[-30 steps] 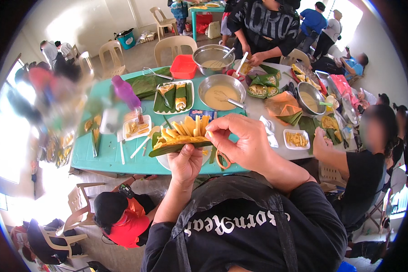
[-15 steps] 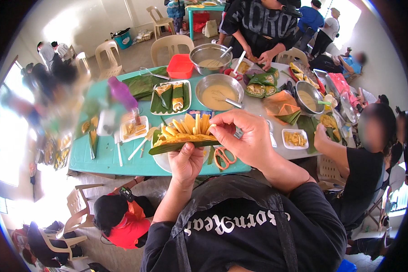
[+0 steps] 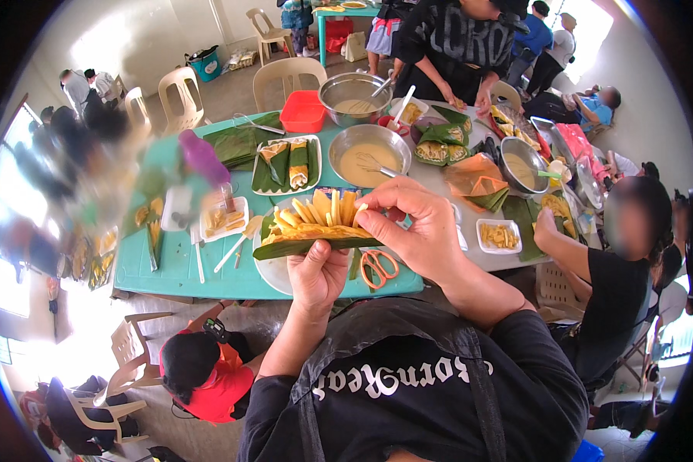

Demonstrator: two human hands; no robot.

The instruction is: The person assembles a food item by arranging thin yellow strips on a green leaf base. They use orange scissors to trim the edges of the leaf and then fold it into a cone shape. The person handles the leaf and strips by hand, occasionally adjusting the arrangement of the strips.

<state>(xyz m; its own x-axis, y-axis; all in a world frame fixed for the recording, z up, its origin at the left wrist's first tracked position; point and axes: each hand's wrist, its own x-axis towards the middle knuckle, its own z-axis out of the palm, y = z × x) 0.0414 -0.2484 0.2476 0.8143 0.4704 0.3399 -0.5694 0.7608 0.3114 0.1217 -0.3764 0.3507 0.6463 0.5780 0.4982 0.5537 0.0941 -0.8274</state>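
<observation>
My left hand (image 3: 317,276) is closed on a folded green banana leaf (image 3: 296,248), its thumb pressed to the near side. Inside the leaf lies a yellow wrap (image 3: 308,232) with pale yellow strips (image 3: 327,208) standing up out of it like a fan. At the right end, my right hand (image 3: 412,227) pinches one strip (image 3: 361,208) between thumb and fingertips, against the filling. A white plate (image 3: 273,269) lies under the leaf, partly hidden by it and by my left hand. Orange-handled scissors (image 3: 379,269) rest right of the plate.
Beyond my hands stand a bowl of pale batter with a whisk (image 3: 369,156), a second metal bowl (image 3: 354,98), a red tub (image 3: 303,112) and a tray of leaf-wrapped rolls (image 3: 288,165). A small tray of strips (image 3: 499,236) is at right. Co-workers stand across the table and sit at right.
The table and its contents shift slightly in the view. Both my hands keep their hold on the leaf and the strip. Across the table, the co-worker's hands have moved a little apart.
</observation>
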